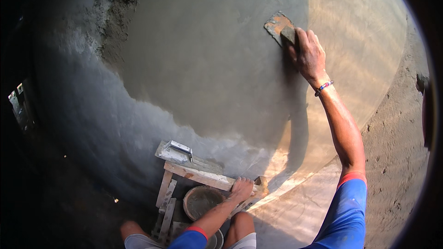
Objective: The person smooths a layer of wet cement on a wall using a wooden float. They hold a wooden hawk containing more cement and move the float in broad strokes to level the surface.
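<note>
My right hand [308, 55] grips the block handle of a small rectangular float [275, 24], smeared with grey and orange, against smooth grey plaster on the wall [207, 50], arm raised and casting a long shadow. Low in the view, my left hand [242, 188] is wrapped round the top bar of a wooden stand [203, 175], near its right end. A metal trowel with a bar handle [170, 152] lies on the stand's left end, coated in cement.
A round basin of grey mix [200, 203] sits under the bar, with another container [217, 240] below. The wall has rough patches at upper left; a coarser sandy surface [387, 124] lies along the right. My knees are at the bottom edge. The far left is dark.
</note>
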Tool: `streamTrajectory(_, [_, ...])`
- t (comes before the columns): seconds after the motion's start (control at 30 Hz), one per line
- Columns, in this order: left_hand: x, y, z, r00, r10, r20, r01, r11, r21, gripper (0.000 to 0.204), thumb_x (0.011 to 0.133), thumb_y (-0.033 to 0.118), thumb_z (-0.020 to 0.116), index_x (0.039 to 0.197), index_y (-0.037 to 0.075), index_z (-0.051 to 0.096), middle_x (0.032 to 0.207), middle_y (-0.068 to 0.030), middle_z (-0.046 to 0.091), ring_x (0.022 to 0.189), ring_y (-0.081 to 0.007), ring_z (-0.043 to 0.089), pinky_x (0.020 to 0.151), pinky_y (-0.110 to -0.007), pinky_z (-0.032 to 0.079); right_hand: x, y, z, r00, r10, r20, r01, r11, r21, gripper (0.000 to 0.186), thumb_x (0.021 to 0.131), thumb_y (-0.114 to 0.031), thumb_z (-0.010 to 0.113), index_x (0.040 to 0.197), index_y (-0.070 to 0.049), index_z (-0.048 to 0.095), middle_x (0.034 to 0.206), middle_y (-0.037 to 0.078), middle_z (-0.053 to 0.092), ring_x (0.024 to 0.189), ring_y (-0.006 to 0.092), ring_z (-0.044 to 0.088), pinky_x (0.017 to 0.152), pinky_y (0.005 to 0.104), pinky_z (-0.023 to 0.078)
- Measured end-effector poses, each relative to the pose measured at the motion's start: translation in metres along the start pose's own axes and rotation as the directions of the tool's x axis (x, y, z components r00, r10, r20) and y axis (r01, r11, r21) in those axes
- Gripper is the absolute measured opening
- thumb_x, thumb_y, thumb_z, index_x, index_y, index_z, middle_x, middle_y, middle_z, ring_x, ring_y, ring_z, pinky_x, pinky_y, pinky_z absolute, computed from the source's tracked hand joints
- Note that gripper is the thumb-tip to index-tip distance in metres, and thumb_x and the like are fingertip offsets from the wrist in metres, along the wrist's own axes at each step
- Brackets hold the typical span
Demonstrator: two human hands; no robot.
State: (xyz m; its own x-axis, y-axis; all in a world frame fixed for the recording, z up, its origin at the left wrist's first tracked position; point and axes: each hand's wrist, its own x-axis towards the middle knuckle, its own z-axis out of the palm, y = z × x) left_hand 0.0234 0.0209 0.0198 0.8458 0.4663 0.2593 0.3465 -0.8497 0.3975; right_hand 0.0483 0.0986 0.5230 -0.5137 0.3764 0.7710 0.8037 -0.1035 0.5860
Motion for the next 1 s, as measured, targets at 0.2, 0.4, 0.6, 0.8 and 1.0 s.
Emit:
streamTrajectory(0.2, [0.000,-0.005,0.005,0.998,-0.019,-0.055,0.020,1.000,0.019,0.051,0.080,0.046,0.076,0.108,0.005,0.067,0.106,-0.0146,0.070,0.108,-0.0305,0.064,0.095,-0.045,0.046,-0.007,-0.070,0.027,0.999,0.037,-0.001,-0.037,0.995,0.096,0.038,0.082,-0.019,0.075,0.110,-0.006,0.053,0.096,0.014,0.054,0.094,0.0337,0.059,0.080,0.0438,0.051])
streamTrajectory(0.4, [0.004,0.021,0.009,0.998,-0.007,-0.068,0.012,0.998,0.065,0.051,0.078,0.048,0.078,0.106,0.006,0.068,0.105,-0.0129,0.070,0.108,-0.0293,0.064,0.093,-0.045,0.046,0.008,0.003,-0.006,0.992,0.123,-0.037,-0.123,0.992,-0.012,0.035,0.083,-0.021,0.074,0.108,-0.007,0.054,0.096,0.013,0.056,0.091,0.0343,0.060,0.076,0.0435,0.052])
streamTrajectory(0.6, [-0.003,-0.005,0.003,0.996,-0.077,-0.042,0.079,0.996,0.046,0.049,0.079,0.048,0.077,0.105,0.008,0.068,0.107,-0.0120,0.069,0.109,-0.0279,0.063,0.093,-0.043,0.045,-0.042,-0.085,0.037,0.972,-0.182,0.146,0.171,0.982,0.083,0.027,0.083,-0.016,0.070,0.102,-0.007,0.053,0.091,0.011,0.053,0.087,0.0275,0.058,0.075,0.0398,0.051])
streamTrajectory(0.8, [-0.002,0.021,-0.002,0.999,0.017,-0.045,-0.014,0.998,0.069,0.049,0.079,0.046,0.078,0.108,0.007,0.067,0.107,-0.0118,0.069,0.108,-0.0282,0.063,0.095,-0.044,0.045,0.017,0.105,-0.049,0.925,0.339,-0.175,-0.355,0.932,-0.070,0.053,0.092,-0.021,0.064,0.140,-0.009,0.046,0.118,0.023,0.065,0.100,0.0437,0.065,0.083,0.0508,0.054])
streamTrajectory(1.0, [-0.008,-0.012,-0.006,0.999,-0.013,-0.043,0.015,0.999,0.048,0.050,0.082,0.048,0.074,0.108,0.006,0.067,0.104,-0.0140,0.068,0.106,-0.0302,0.064,0.092,-0.045,0.046,-0.019,0.004,0.007,0.996,-0.068,0.061,0.071,0.996,-0.047,0.043,0.089,-0.016,0.063,0.131,-0.024,0.058,0.095,0.013,0.058,0.085,0.0324,0.063,0.072,0.0448,0.055])
